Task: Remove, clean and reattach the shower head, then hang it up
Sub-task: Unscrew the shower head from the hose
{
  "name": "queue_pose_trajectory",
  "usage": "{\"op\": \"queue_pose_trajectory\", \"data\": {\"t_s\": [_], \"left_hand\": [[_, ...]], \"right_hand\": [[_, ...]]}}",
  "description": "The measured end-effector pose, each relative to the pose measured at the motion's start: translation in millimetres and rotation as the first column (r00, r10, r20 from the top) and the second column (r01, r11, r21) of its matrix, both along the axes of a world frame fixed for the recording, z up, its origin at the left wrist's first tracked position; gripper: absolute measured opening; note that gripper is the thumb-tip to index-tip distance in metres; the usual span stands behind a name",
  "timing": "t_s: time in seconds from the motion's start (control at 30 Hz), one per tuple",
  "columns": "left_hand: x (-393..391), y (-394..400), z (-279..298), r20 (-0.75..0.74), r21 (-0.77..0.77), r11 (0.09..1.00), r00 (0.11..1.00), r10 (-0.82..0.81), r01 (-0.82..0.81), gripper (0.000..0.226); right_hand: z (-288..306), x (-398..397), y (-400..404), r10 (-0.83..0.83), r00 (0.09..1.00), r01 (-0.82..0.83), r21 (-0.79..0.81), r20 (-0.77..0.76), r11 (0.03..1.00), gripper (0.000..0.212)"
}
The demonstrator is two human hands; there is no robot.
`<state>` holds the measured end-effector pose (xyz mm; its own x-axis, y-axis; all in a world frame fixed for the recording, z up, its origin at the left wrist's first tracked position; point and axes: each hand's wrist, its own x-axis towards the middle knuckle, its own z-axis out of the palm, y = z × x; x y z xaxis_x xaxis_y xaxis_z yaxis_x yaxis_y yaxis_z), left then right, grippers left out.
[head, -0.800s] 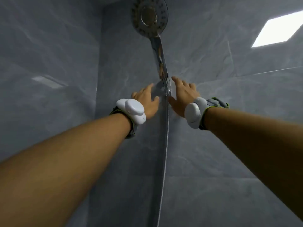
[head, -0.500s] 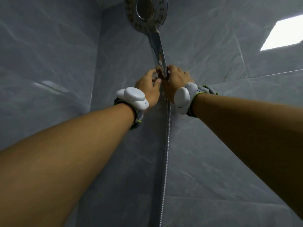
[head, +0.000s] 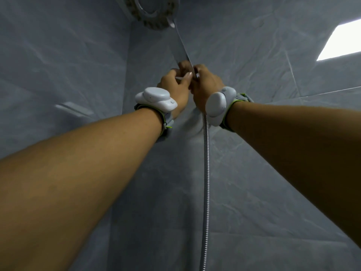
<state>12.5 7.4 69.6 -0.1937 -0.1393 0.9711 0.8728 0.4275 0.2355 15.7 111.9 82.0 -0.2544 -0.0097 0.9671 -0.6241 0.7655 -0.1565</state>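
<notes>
Two bare arms reaching up, left hand (head: 174, 86) and right hand (head: 207, 85) both closed around the lower handle of the shower head (head: 154, 14), mounted high in a grey tiled corner, metal hose (head: 206, 173) hanging straight below

Materials you've got up there: shower head (head: 154, 14) face is glossy chrome with a ring of dull, matt nozzles; its handle (head: 182, 46) is polished mirror-like metal. Hose (head: 205, 173) is ribbed, spiral-wound metal with a bright sheen. Wall tiles (head: 254, 55) are grey, marble-veined, smooth, semi-gloss, picking up light reflections. Your wrist units (head: 156, 97) are smooth white plastic, satin finish, on grey fabric straps (head: 166, 122) with green edging.
</notes>
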Motion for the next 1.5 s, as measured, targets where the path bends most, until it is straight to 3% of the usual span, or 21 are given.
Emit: {"op": "queue_pose_trajectory", "data": {"t_s": [0.27,0.5,0.8,0.9,1.0,1.07,1.13,1.23,1.37,1.43,1.5], "left_hand": [[45.1,-35.9,-48.3,0.078,0.007,0.998,0.995,-0.055,0.054,0.013],[86.3,-74.0,-154.7,0.353,-0.124,0.982,0.931,-0.09,0.142,0.017],[146.4,-84.9,-298.5,0.722,-0.01,0.984,0.682,-0.118,0.18,0.041],[163.8,-83.8,-350.0,0.788,-0.011,0.993,0.612,-0.064,0.117,0.043],[174.4,-82.3,-390.5,0.853,0.003,0.989,0.516,-0.079,0.146,0.066],[179.7,-83.2,-417.2,0.885,-0.074,0.983,0.465,-0.013,0.168,0.063],[179.9,-83.5,-443.3,0.903,-0.193,0.961,0.419,0.095,0.196,0.053],[188.5,-83.2,-471.2,0.896,-0.305,0.919,0.402,0.189,0.248,0.051],[208.1,-77.5,-503.2,0.901,-0.421,0.853,0.252,0.354,0.307,0.062],[218.8,-78.8,-512.5,0.887,-0.453,0.838,0.247,0.389,0.306,0.061],[222.6,-77.9,-517.8,0.861,-0.494,0.818,0.298,0.413,0.295,0.055]], "right_hand": [[-63.9,39.7,-34.7,0.09,0.996,-0.09,-0.009,0.023,0.996,0.031],[-180.3,84.4,-55.1,0.192,0.948,-0.185,-0.049,0.254,0.981,0.026],[-330.7,152.7,-77.8,0.406,0.736,-0.311,-0.262,0.541,0.914,0.025],[-383.6,177.3,-82.4,0.444,0.641,-0.274,-0.354,0.626,0.894,0.033],[-417.7,189.1,-77.0,0.528,0.505,-0.204,-0.5,0.683,0.842,0.025],[-437.4,190.6,-71.2,0.496,0.405,-0.181,-0.465,0.768,0.867,0.01],[-459.0,192.6,-65.2,0.409,0.338,-0.169,-0.372,0.848,0.913,0.013],[-488.3,191.7,-56.7,0.263,0.364,-0.162,-0.217,0.894,0.962,0.009],[-527.4,192.1,-34.5,0.077,0.38,-0.156,-0.018,0.922,0.988,0.011],[-544.4,193.0,-28.5,-0.002,0.372,-0.154,0.064,0.928,0.986,0.019],[-552.9,196.3,-26.5,-0.055,0.357,-0.17,0.123,0.933,0.978,0.021]]}}
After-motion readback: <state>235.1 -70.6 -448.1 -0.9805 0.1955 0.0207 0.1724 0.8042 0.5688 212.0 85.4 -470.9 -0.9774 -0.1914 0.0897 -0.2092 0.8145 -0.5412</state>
